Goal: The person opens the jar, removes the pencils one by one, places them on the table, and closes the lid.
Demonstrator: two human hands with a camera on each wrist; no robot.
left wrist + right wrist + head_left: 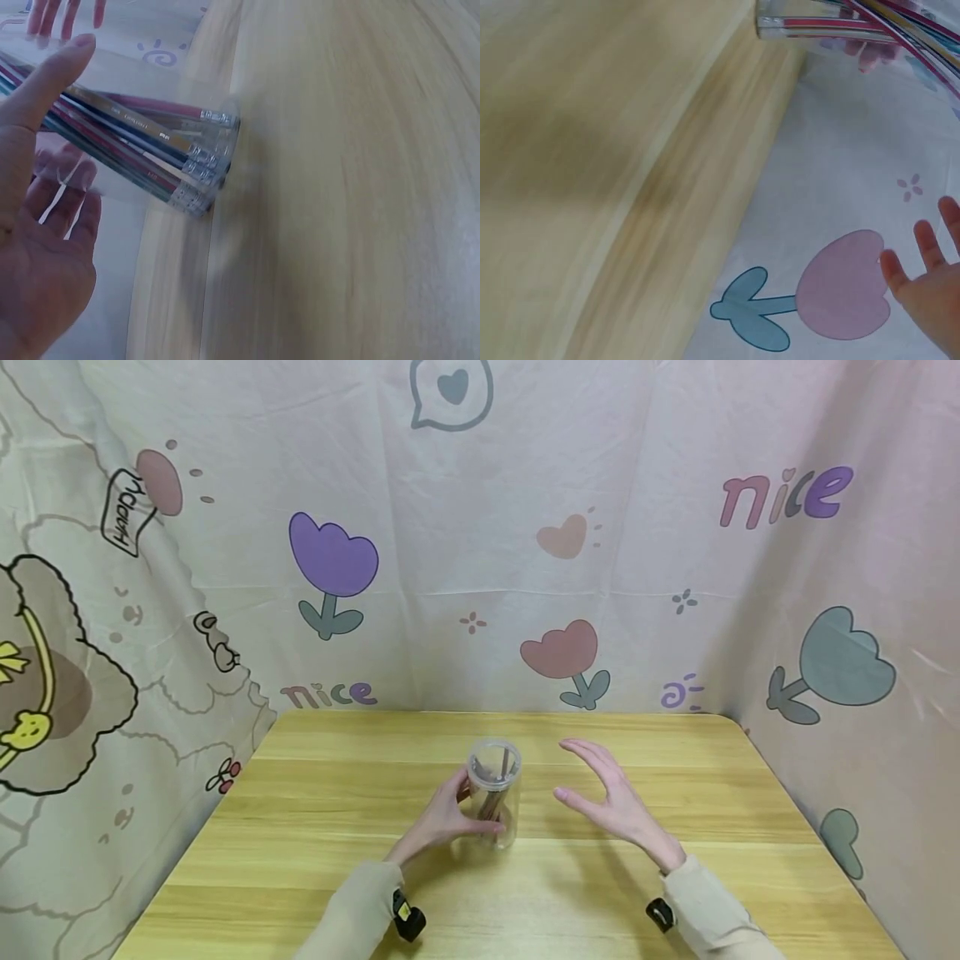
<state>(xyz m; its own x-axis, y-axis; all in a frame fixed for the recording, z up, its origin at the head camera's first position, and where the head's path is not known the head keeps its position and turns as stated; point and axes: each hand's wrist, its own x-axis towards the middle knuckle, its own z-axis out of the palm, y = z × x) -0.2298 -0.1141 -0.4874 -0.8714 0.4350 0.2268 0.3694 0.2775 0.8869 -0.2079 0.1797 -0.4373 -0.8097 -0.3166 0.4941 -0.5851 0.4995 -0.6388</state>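
Head view: clear cylindrical jar [513, 803] upright, mid-table, between the two hands. Left hand [448, 818] grips it from the side, thumb across the near face, fingers behind; presumably so the tall, narrow body cannot tip. Gripped low, the rim is unobstructed from where I stand. Whether the top is capped, I cannot tell. Pencils [492, 806] lean inside, likely because the jar is wider than the bundle. Right hand [617, 803] is apart from the jar, thumb and fingers spread wide, nothing held. Table [300, 860] bare wood-grain; printed cloth [465, 502] hangs behind it.

Left wrist view: thumb on one side of the jar, fingers opposite, an opposed grip that suits a smooth round wall. Metal ferrules [201, 173] gather at the base, so the pencils sit eraser end down. Base at the tabletop; contact or slight lift, cannot tell.

Right wrist view: jar base at the upper edge, well apart from the right hand's extended fingers. Palm mostly out of frame.
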